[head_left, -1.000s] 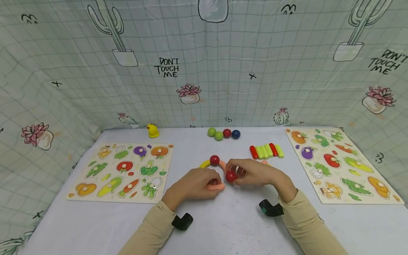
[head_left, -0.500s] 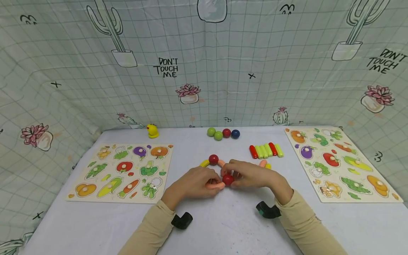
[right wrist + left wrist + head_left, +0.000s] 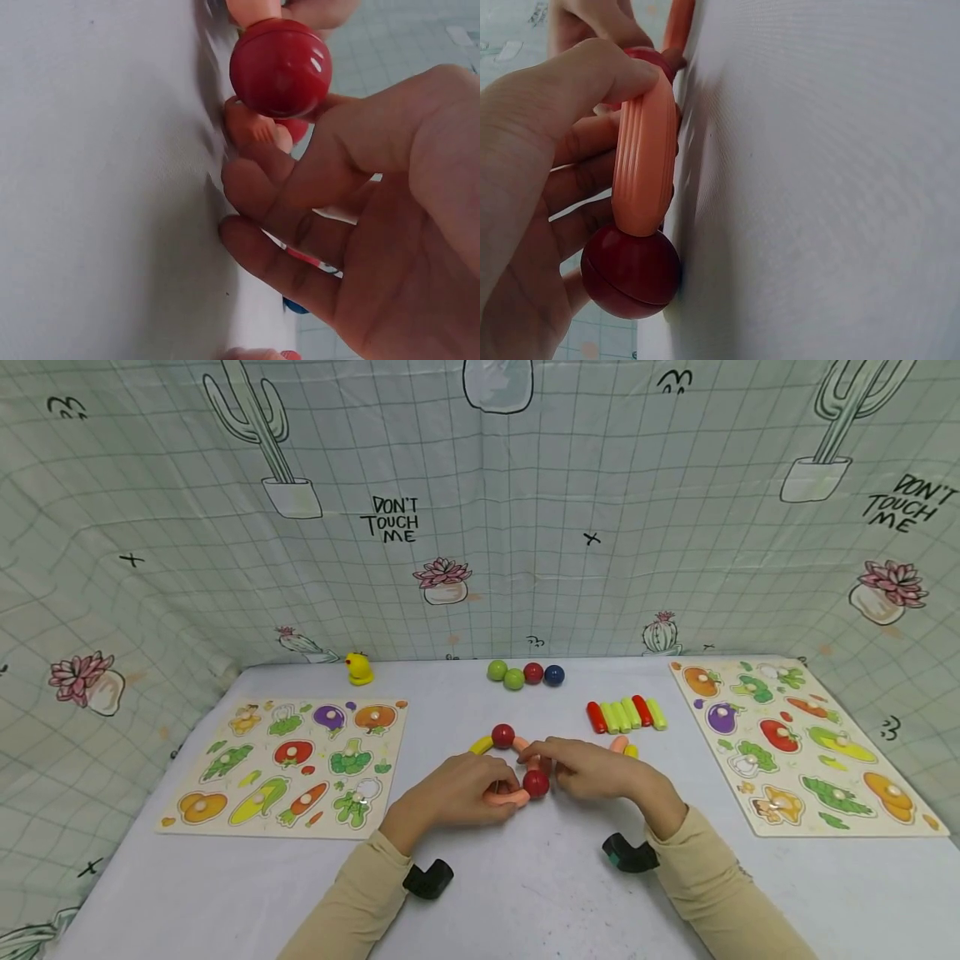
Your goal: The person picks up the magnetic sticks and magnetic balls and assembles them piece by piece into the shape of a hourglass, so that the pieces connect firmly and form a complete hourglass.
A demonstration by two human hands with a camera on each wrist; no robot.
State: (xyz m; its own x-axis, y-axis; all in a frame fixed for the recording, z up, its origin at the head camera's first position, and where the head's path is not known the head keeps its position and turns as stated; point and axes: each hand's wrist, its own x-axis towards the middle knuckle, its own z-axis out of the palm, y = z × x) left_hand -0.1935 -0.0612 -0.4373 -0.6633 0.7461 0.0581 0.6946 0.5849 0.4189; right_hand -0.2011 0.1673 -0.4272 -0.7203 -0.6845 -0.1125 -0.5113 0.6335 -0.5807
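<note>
Evidently both hands work one small assembly low over the worktop (image 3: 517, 893). The left hand (image 3: 465, 789) pinches a curved pink stick (image 3: 641, 157); the right hand (image 3: 592, 768), fingers loosely bent, is beside the red ball (image 3: 536, 783) at that stick's right end. Its thumb looks clear of the ball; whether a fingertip touches the far side, I cannot tell. The left wrist view shows a darker ball (image 3: 630, 274) at the stick's other end. So the step in hand seems to be fitting the red ball — it looks seated.

Just beyond, a top ball (image 3: 503, 736) adjoins a yellow stick (image 3: 482, 745) and a second stick (image 3: 520, 743), partly hidden. The next move probably calls for checking that stick's line to the red ball — with the left pinch held steady.

Farther off lie a row of sticks (image 3: 627, 716), four spare balls (image 3: 533, 673) and a duck (image 3: 359, 668).
</note>
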